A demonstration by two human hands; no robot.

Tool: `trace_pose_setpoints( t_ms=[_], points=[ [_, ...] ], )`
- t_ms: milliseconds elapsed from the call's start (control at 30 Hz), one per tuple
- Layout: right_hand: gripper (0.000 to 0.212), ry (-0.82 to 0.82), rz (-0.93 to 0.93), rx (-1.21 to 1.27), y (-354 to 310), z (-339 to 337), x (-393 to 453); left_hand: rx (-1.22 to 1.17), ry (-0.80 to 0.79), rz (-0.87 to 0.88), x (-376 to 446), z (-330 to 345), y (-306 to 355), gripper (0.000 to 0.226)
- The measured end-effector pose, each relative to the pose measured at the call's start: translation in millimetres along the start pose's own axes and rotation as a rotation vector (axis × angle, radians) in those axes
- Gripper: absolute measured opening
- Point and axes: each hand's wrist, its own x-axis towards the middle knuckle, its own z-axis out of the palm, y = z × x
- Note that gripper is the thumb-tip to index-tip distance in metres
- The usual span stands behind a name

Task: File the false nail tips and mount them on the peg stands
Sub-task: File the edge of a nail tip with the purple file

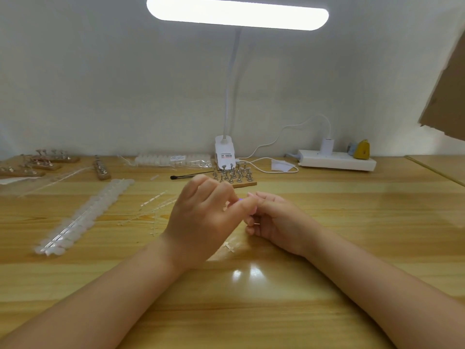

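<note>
My left hand (203, 220) and my right hand (276, 222) meet above the middle of the wooden table (251, 298). The left hand's fingers are curled and pinch a small clear nail tip (225, 206), mostly hidden. My right hand is curled too, its fingertips against the left thumb; a small purple bit of a nail file (240, 198) shows between the hands. Just behind the hands stands a wooden board of metal peg stands (235, 175). A long strip of white nail tips (83, 217) lies at the left.
Clear plastic sprues (156, 210) lie left of the hands, with one small piece (229, 246) under them. More peg stands (37, 162) and a bagged pack of tips (173, 159) sit at the back, along with a brush (188, 176), a clip lamp (225, 152) and a power strip (337, 159).
</note>
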Motion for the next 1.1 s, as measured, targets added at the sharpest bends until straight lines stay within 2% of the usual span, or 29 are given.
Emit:
trace_pose_setpoints(
  t_ms=[100,200,267,367,433,500,600,667,800,933,1033,1100],
  points=[
    [0.015,0.021,-0.001,0.062,-0.1,-2.1,-0.3,0.027,-0.01,-0.042,-4.4,-0.2,-5.7,0.022],
    [0.015,0.025,0.008,0.059,0.1,-4.3,0.3,0.008,0.015,-0.007,-3.8,1.3,-0.7,0.039],
    [0.015,0.03,0.011,0.068,0.2,-5.0,0.0,0.011,0.013,-0.003,-2.6,1.2,-0.2,0.034],
    [0.015,0.042,0.009,0.065,0.2,-3.0,0.5,0.022,0.006,-0.079,-2.7,0.3,-8.5,0.013],
    [0.015,0.066,0.009,0.078,0.3,-1.6,1.4,-0.023,0.016,-0.111,-2.5,0.8,-6.7,0.018],
    [0.02,0.065,0.01,0.072,-0.4,-0.8,1.3,-0.102,0.022,-0.059,-2.6,3.6,0.9,0.019],
    [0.026,0.006,0.016,-0.012,-0.3,-0.7,0.2,-0.222,-0.062,0.028,-7.1,7.2,7.5,0.027],
    [0.02,-0.006,0.007,0.0,-1.3,-1.5,-1.0,-0.29,-0.105,-0.025,-9.0,5.9,1.6,0.025],
    [0.013,0.015,-0.012,0.061,-1.3,-3.0,-2.1,-0.355,-0.094,-0.167,-5.5,0.2,-2.7,0.019],
    [0.011,-0.013,-0.028,0.019,1.8,-2.6,-1.7,-0.515,-0.125,-0.229,-2.2,-2.4,9.8,0.023],
    [0.013,-0.024,-0.03,0.051,0.5,-3.9,-2.0,-0.501,-0.224,-0.287,-5.7,-3.1,5.0,0.023],
    [0.013,-0.013,-0.032,0.064,0.6,-4.1,-1.2,-0.499,-0.211,-0.335,-6.7,-3.7,2.6,0.022]
  ],
)
